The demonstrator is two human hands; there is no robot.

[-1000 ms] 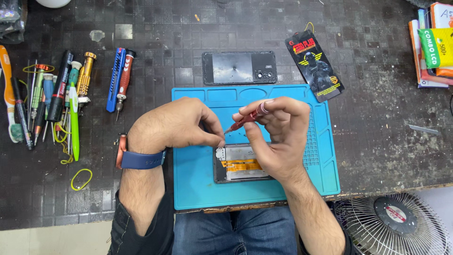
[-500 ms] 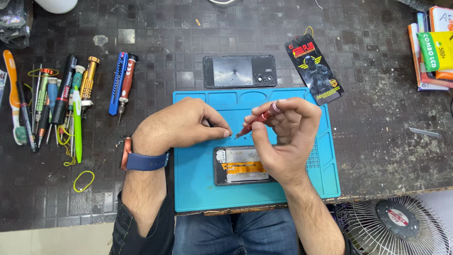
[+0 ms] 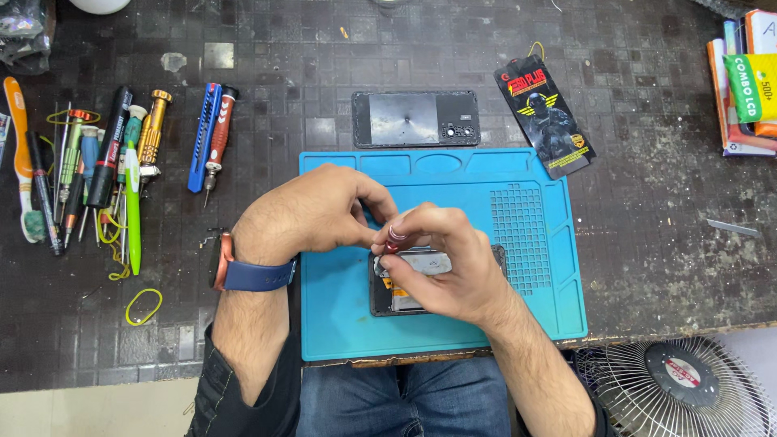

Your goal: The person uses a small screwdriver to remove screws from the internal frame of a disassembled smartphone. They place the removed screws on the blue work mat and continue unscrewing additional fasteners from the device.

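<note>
My right hand pinches a small red-tipped screwdriver upright over the opened phone on the blue mat. My left hand has its fingertips closed on the tool's top. Beyond lie the back cover and a black oblong package with red-and-yellow print; coloured boxes sit far right.

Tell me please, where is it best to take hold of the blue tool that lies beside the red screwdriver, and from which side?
Grip the blue tool around the middle of its long body, coming straight down from above. It lies flat on the dark table, nearly touching the red screwdriver on its right, so pinching its top and bottom ends may be easier than its sides.
</note>
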